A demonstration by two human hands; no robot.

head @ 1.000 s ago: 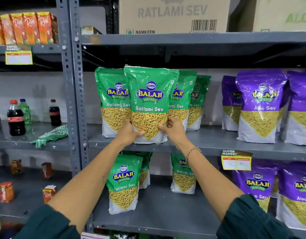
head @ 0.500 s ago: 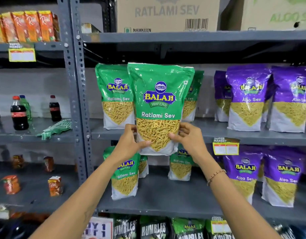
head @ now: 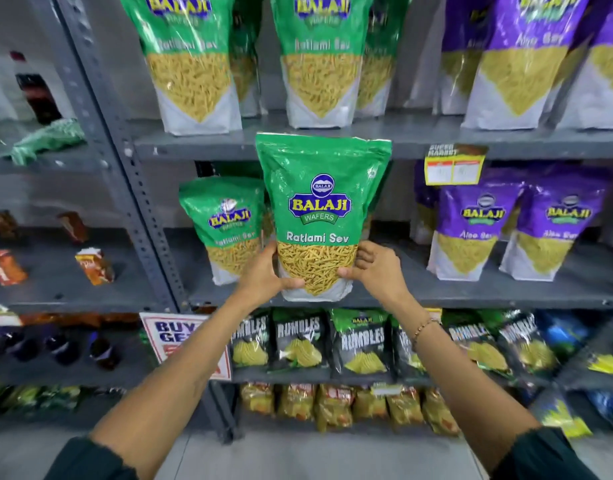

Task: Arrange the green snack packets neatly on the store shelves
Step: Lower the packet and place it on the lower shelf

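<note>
The green packet (head: pixel 321 216) reads "BALAJI WAFERS Ratlami Sev"; black packets (head: pixel 298 341) below read "RUMBLES"; purple packets (head: pixel 471 230) read "BALAJI"

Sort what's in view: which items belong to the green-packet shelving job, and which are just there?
Job:
- green Ratlami Sev packet held by left hand and right hand
- green packet beside it
- green packets above

Bystanders:
- purple Aloo Sev packets
- black Rumbles packets
- cola bottle

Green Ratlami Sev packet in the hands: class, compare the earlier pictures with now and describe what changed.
Both hands, left hand and right hand, carried the held packet down from the upper shelf to the lower shelf. The grip stayed; the purple packets stayed put.
</note>
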